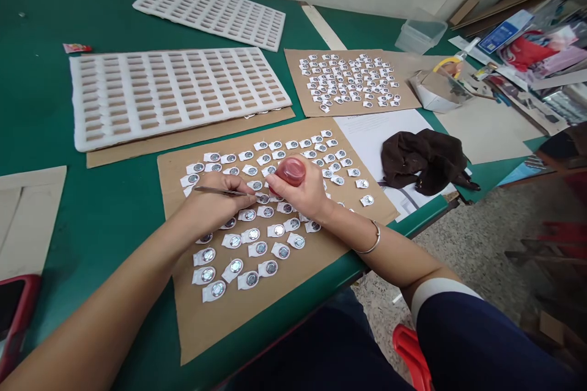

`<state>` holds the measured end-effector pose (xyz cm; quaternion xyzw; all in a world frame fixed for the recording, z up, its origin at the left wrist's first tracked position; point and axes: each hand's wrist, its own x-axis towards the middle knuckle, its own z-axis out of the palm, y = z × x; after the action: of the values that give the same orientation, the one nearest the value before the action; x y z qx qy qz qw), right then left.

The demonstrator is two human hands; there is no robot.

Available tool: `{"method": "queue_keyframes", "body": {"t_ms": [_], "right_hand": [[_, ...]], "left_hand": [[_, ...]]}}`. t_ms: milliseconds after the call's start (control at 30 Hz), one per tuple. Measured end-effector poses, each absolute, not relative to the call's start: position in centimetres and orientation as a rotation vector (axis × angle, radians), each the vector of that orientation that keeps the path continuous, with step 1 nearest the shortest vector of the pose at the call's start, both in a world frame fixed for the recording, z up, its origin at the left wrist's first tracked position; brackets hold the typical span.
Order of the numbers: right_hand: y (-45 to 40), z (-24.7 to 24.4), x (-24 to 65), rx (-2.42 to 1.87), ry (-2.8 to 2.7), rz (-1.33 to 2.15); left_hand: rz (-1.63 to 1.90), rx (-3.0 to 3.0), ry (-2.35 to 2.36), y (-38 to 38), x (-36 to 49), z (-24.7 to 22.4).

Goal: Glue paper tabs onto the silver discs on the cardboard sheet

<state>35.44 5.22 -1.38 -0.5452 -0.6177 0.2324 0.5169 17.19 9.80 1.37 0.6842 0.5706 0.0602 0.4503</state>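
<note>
A pair of thin metal tweezers is held in my left hand, its tip at one of the small round metal pieces on white paper tabs. My right hand is wrapped round a small squeeze bottle with reddish contents, tilted with its nozzle end hidden beside the left fingertips. Both hands are over a brown cardboard sheet, where many of these silvery pieces on tabs lie in loose rows. Some of them are covered by my hands.
Behind lie white foam trays with slots. A second cardboard sheet carries more tabbed pieces. To the right are a dark brown cloth, a printed paper, a clear plastic box and yellow-handled tool. A red-cased phone lies left.
</note>
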Motion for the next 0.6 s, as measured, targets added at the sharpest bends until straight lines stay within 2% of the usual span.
{"method": "queue_keyframes", "body": {"t_ms": [600], "right_hand": [[4.77, -1.69, 35.13, -1.218, -1.607, 0.474]], "left_hand": [[0.182, 1.698, 1.397, 9.62, 17.36, 1.57]]}}
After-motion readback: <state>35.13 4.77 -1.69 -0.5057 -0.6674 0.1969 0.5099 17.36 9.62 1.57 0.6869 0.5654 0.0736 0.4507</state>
